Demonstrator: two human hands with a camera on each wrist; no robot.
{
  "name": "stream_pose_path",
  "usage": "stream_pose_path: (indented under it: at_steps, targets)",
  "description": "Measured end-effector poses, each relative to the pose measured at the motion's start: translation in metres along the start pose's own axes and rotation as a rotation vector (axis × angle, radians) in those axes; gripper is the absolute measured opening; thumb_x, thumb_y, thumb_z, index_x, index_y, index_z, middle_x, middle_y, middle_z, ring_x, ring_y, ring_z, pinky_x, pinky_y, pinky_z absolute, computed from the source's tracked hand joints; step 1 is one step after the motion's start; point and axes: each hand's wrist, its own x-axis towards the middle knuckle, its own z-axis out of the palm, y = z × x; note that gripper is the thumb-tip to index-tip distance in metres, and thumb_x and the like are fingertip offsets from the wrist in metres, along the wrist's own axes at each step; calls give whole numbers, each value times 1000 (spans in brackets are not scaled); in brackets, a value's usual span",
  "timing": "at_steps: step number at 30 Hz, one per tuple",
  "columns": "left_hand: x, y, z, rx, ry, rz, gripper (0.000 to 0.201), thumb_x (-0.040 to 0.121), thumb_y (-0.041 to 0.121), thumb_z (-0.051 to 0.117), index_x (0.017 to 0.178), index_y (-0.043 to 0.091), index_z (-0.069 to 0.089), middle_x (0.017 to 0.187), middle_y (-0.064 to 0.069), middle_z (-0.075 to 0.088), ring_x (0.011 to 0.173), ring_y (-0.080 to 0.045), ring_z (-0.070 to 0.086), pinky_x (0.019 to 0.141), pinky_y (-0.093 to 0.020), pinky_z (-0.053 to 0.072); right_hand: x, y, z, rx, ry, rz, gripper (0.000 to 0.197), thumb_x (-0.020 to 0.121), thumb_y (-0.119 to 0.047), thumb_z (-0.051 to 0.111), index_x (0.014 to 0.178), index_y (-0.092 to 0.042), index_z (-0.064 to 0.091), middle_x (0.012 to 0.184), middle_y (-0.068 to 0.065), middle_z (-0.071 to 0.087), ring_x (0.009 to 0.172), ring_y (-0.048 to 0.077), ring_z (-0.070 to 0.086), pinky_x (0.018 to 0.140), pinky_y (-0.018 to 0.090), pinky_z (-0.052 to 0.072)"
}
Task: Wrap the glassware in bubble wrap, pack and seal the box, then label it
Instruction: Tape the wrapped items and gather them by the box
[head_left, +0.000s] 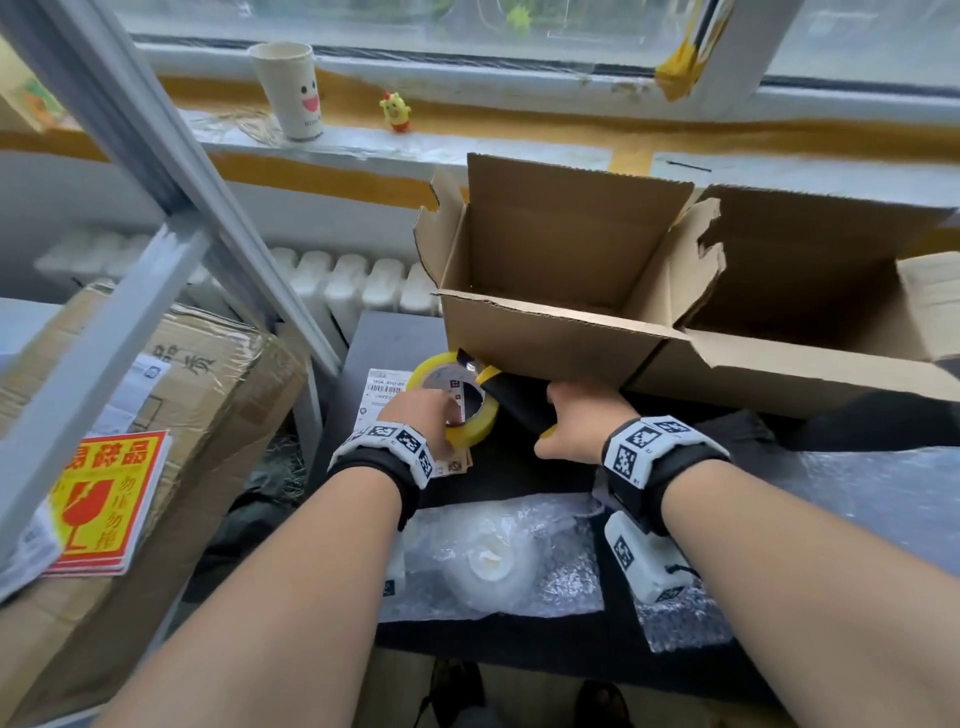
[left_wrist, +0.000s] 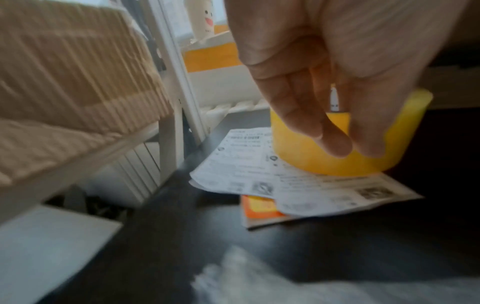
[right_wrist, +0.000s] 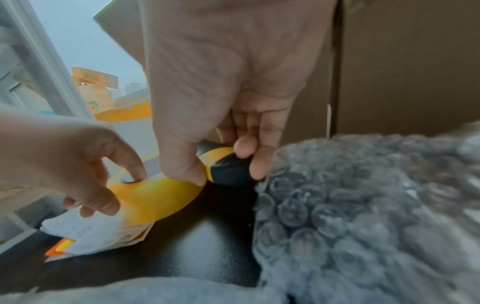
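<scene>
Beneath a window sill, a dark table (head_left: 395, 338) carries an open cardboard box (head_left: 561, 332), its flaps up, at the far edge. Just in front of the box, the left hand (head_left: 421, 415) has its grip round a yellow tape roll (head_left: 467, 431), a finger hooked into the core; the roll sits on printed labels (left_wrist: 285, 185). The right hand (head_left: 582, 421) is wrapped round the black handle (right_wrist: 228, 172) of the tape dispenser. Nearer the person lies a bubble-wrapped bundle (head_left: 493, 566), apart from both hands.
</scene>
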Motion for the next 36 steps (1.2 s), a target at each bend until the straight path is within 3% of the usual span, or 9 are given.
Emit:
stream_pose_path:
  at_steps: [4,9,13,15,17,21,27,31,36]
  targets:
    - [-2,10,-2,-114,24,-58,27,86,11,62,112,12,68,106,-10,70,95,-28,67,87,-34,53,-4,10,0,14,-17,40,40,68,-41,70,95,-15,57,93,1,55,85,21,56,76,32,53]
    - [-13,0,-21,-304,99,-66,37,89,12,61,125,16,62,108,-7,72,98,-22,68,91,-32,51,-5,6,-2,62,53,48,41,65,-44,71,92,-15,59,89,2,58,83,23,58,69,28,47]
    - [-22,-19,-32,-629,147,-87,18,83,5,63,99,1,70,87,-16,72,74,-28,70,80,-41,58,-7,-5,-4,52,4,95,42,70,-44,71,96,-13,60,90,4,62,80,23,62,69,31,55]
    - [-25,-25,-34,-813,143,-93,11,85,0,62,94,-2,68,85,-19,69,63,-21,67,75,-35,60,-7,-11,-2,43,-26,103,41,72,-43,71,94,-11,59,88,5,62,77,23,63,68,33,57]
    - [-27,-30,-27,-875,133,-101,11,85,-2,63,95,0,66,90,-18,70,61,-16,68,69,-30,59,-7,-16,1,49,-25,106,41,69,-45,71,92,-12,59,85,4,61,73,22,63,65,31,57]
    - [-23,-28,-7,-820,124,-133,19,87,10,64,86,19,47,107,-13,66,82,-28,72,57,-26,48,-8,-18,6,34,-53,110,39,64,-43,69,90,-16,57,83,2,61,71,20,63,60,29,56]
    - [-13,-13,-6,-806,16,-183,19,94,22,54,101,21,36,118,-17,55,91,-36,67,73,-45,55,-6,-16,6,129,-123,146,21,64,-28,65,78,-11,63,78,6,71,64,21,66,65,34,61]
    - [-8,-11,-3,-699,35,-103,35,88,16,65,119,20,50,110,-4,54,89,-27,59,74,-33,50,-8,-19,4,169,-165,168,18,66,-25,67,60,-12,55,59,4,62,52,22,59,58,30,56]
    - [-12,-10,-9,-743,80,-111,23,90,19,62,111,9,57,103,-10,57,90,-32,63,87,-46,55,-8,-20,8,57,-177,192,21,65,-26,67,62,-13,50,56,2,55,50,20,54,49,22,44]
